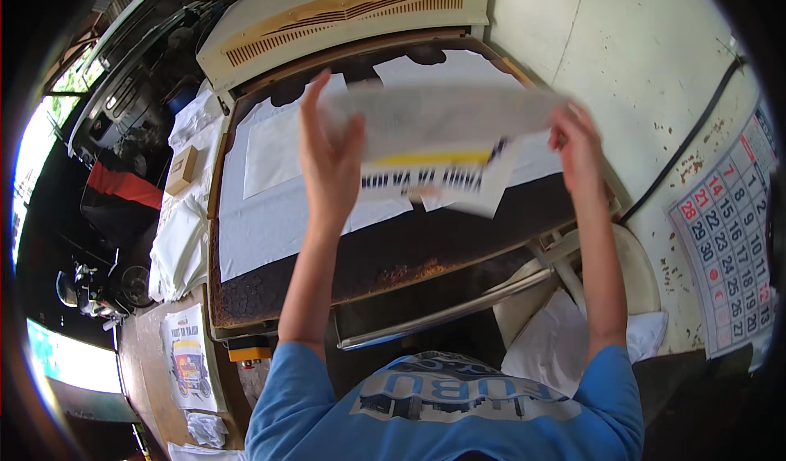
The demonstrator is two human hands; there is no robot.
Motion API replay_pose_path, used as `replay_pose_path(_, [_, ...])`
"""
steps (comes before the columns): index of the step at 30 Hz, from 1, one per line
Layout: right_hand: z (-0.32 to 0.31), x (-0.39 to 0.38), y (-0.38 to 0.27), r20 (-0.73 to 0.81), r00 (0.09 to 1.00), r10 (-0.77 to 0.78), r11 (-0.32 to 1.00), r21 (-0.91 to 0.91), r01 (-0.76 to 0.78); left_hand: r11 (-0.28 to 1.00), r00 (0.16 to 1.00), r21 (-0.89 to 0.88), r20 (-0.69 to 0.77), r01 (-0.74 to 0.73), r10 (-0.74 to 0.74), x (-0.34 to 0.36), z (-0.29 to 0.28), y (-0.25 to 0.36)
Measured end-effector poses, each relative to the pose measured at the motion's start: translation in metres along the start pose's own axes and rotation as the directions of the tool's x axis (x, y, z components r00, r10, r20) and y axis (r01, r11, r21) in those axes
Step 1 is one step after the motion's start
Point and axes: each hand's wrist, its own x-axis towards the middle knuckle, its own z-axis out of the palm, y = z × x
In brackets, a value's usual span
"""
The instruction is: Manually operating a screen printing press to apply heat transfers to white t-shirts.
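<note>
Between my raised hands is a printed transfer sheet [434,121], its upper part grey and smeared by motion. Dark lettering and a yellow band show below its grey part. My left hand [329,146] is at the sheet's left end, thumb and forefinger on either side of the edge. My right hand [576,137] pinches the right corner with bent fingers. Beneath the sheet, white fabric pieces [274,223] lie on the dark bed of a large flat press [385,277]. A pale rectangular sheet [270,154] rests on the left fabric piece. The held sheet hides part of the fabric.
The press's cream vented housing [344,15] stands at the back. At left are folded white cloths [178,236], a small cardboard box [181,170] and another printed sheet [192,354]. A metal bar [446,309] runs along the front. A calendar [729,240] hangs at right.
</note>
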Motion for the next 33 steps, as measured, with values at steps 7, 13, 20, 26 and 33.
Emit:
replay_pose_path(7, [0.0, 0.091, -0.025, 0.042, 0.982, -0.183, 0.982, 0.064, 0.18, 0.924, 0.908, 0.19, -0.205, -0.331, 0.367, 0.056, 0.057, -0.02])
replay_pose_path(13, [-0.087, 0.175, 0.131, 0.154, 0.929, 0.337, 0.94, -0.104, -0.324, 0.935, 0.965, 0.247, 0.003, 0.254, -0.263, 0.023, 0.152, -0.181])
replay_pose_path(20, [-0.139, 0.231, 0.231, 0.046, 0.845, 0.532, 0.819, -0.283, -0.5, 0.679, 0.673, 0.228, 0.114, 0.698, -0.73, 0.016, 0.233, -0.274])
replay_pose_path(26, [-0.159, 0.266, 0.289, -0.005, 0.83, 0.557, 0.744, -0.442, -0.502, 0.597, 0.585, 0.241, 0.127, 0.765, -0.801, 0.006, 0.252, -0.332])
replay_pose_path(33, [-0.152, 0.284, 0.312, -0.026, 0.927, 0.375, 0.676, -0.677, -0.292, 0.572, 0.667, 0.474, -0.045, 0.669, -0.743, 0.006, 0.254, -0.349])
